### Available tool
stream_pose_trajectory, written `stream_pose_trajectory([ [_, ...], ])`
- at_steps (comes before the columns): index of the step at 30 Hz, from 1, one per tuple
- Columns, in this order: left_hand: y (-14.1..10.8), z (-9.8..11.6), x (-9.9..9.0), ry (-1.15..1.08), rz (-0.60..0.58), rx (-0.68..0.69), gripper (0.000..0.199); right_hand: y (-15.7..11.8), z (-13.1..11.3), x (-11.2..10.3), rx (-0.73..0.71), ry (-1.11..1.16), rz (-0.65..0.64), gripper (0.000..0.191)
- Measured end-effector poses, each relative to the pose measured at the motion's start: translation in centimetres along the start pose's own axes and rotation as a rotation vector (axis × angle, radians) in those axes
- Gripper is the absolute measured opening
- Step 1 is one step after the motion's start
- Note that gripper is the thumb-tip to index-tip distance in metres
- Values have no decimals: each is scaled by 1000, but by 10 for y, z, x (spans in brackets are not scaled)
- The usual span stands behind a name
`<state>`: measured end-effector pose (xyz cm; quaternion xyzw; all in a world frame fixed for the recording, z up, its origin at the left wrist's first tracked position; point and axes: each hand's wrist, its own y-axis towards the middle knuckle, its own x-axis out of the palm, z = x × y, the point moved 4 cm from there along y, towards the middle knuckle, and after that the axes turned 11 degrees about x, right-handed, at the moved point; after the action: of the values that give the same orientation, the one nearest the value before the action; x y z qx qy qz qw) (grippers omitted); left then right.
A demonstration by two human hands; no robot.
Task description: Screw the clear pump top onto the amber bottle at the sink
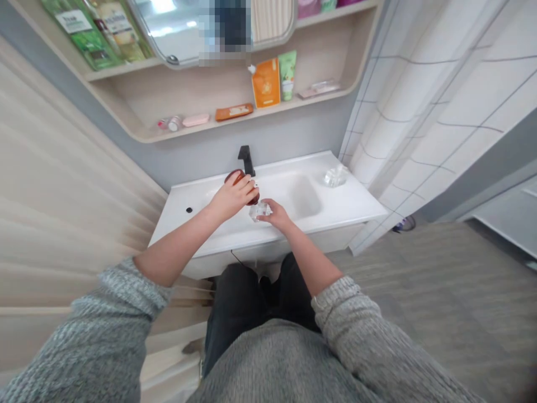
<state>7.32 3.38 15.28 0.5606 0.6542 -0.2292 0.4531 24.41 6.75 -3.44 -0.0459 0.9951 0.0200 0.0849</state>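
My left hand (233,196) is wrapped over a reddish-brown bottle (253,195), which is tilted with its lower right end close above a small clear glass (259,210). My right hand (275,215) holds that glass from the right side, over the front part of the white sink (335,210). Behind the bottle stands a black faucet (246,160). Whether anything flows from the bottle into the glass is too small to tell.
A crumpled clear plastic item (336,176) lies at the sink's right back. Above, a wall shelf (201,131) holds an orange pouch (267,84), a green tube (287,75) and green bottles (79,33). Curtains hang at the left.
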Motion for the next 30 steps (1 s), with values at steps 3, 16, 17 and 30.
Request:
stream_pose_trajectory([
  [3, 0, 0, 0, -4, -2, 3, 40, 0, 0, 0, 5, 0, 0, 79],
  [16, 2, 1, 0, -26, 7, 19, 41, 1, 2, 0, -4, 18, -5, 78],
  [17, 2, 2, 0, -27, 4, 20, 41, 1, 2, 0, -7, 13, -4, 79],
  [30, -10, 0, 7, -65, 24, -89, 48, 1, 1, 0, -2, -3, 0, 78],
])
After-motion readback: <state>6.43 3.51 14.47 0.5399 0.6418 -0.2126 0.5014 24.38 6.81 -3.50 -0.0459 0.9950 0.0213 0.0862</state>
